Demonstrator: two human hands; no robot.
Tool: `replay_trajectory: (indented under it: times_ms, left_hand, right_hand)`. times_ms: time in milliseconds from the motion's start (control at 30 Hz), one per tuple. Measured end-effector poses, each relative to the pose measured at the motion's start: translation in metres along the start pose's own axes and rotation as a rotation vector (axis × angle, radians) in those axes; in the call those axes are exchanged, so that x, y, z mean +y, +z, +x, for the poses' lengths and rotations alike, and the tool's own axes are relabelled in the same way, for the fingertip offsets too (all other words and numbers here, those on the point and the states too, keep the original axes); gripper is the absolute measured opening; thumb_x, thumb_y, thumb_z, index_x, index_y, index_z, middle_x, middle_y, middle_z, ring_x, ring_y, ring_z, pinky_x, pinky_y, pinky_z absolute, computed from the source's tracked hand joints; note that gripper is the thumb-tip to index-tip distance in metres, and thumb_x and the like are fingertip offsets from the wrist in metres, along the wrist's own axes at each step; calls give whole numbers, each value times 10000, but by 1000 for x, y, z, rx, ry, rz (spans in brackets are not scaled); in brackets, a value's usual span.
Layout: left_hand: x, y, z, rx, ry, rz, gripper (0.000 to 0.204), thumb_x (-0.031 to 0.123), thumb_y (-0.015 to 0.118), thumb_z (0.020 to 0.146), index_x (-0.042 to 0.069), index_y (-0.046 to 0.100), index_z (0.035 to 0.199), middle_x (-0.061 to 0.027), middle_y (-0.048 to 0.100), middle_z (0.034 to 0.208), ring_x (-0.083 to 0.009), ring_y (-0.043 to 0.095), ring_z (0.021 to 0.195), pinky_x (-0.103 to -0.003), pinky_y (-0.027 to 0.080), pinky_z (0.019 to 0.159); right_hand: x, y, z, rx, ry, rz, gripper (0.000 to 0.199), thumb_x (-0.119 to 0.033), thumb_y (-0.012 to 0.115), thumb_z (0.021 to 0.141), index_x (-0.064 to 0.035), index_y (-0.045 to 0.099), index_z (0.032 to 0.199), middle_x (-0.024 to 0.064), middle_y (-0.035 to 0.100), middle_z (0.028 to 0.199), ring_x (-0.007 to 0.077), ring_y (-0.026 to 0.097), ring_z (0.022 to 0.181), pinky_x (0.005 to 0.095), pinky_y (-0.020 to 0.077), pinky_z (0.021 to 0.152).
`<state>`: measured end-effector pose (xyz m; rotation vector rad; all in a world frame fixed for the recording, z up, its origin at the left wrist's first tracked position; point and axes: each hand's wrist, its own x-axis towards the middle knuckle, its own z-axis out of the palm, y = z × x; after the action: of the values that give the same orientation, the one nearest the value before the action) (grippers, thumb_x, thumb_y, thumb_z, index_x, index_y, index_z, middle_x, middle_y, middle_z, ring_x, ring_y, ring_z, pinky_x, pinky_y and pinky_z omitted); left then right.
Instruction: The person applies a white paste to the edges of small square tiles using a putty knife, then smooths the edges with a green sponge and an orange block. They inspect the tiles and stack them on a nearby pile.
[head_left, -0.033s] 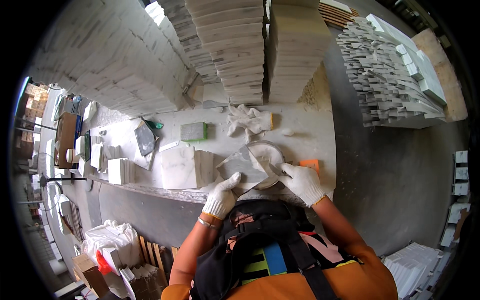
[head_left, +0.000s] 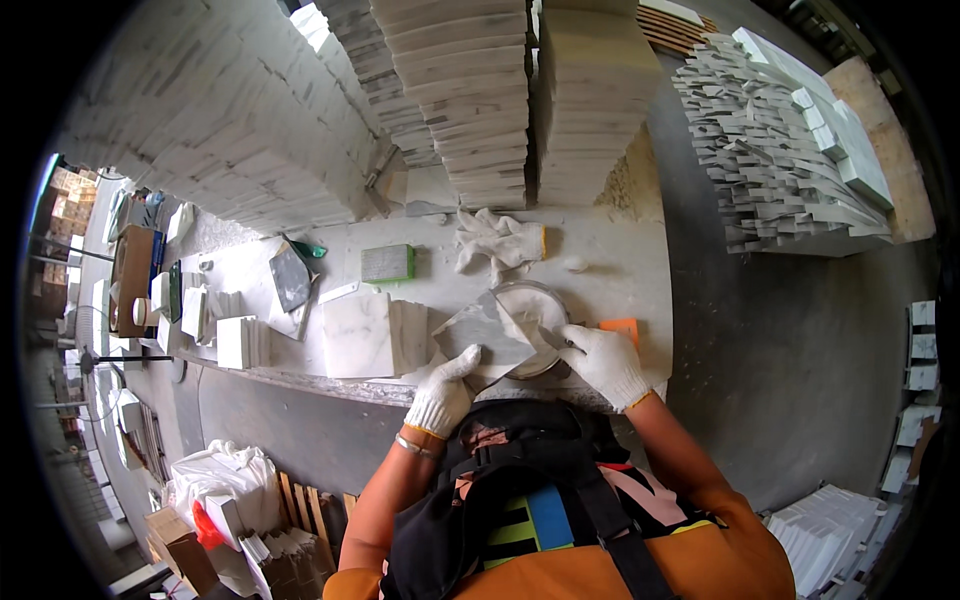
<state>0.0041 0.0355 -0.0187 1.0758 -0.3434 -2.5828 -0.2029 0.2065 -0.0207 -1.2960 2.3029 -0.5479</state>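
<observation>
My left hand [head_left: 447, 392], in a white knit glove, grips the lower left edge of a grey-veined marble tile [head_left: 487, 335], thumb on its face. The tile is tilted and covers part of a round bowl [head_left: 560, 303] with whitish material inside. At the bowl's right side is my gloved right hand [head_left: 603, 362], its fingers pinched together toward the whitish material; what they hold, if anything, is too small to make out. An orange block [head_left: 620, 330] lies just behind that hand. Left of the tile stands a row of white marble tiles [head_left: 365, 337].
Tall stacks of marble tiles [head_left: 460, 100] rise along the bench's far side. On the bench [head_left: 630, 270] lie a spare glove [head_left: 497, 243], a grey-and-green abrasive block [head_left: 387, 263] and a dark tile piece [head_left: 291, 277]. A pallet of strips [head_left: 780, 150] stands at right.
</observation>
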Motion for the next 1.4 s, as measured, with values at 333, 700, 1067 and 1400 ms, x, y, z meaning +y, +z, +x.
replay_trajectory:
  times_ms: [333,700,1067,1400]
  left_hand:
    - [-2,-3,4,-27,68,-22,458,-85,595,947,20,449,1369,-93,606,1184,-242,653,1062,-473,548,1047]
    - [-6,-19,11,-23,42,-36,486,-69,618,940,26,443,1383,-114,604,1208,-244,644,1072,-446,541,1054]
    - [-7,-14,11,-107,46,-56,501,-61,580,965,18,396,1424,-156,595,1275,-298,625,1181,-483,512,1095]
    - [-6,-11,8,-127,36,-66,509,-52,601,956,18,399,1419,-149,603,1265,-294,634,1170,-484,519,1085]
  right_hand:
    - [-8,-27,16,28,93,302,253,-226,651,918,-87,742,1108,152,734,1022,306,712,901,364,546,777]
    - [-18,-39,3,-30,231,840,267,-123,669,935,7,729,1162,75,766,957,84,669,779,242,532,684]
    - [-39,-66,-11,45,17,684,229,-78,713,904,-4,739,1119,101,749,981,153,686,847,277,536,750]
    - [-39,-60,-10,201,-224,446,190,-86,742,876,-56,750,1063,118,752,960,244,733,858,319,566,744]
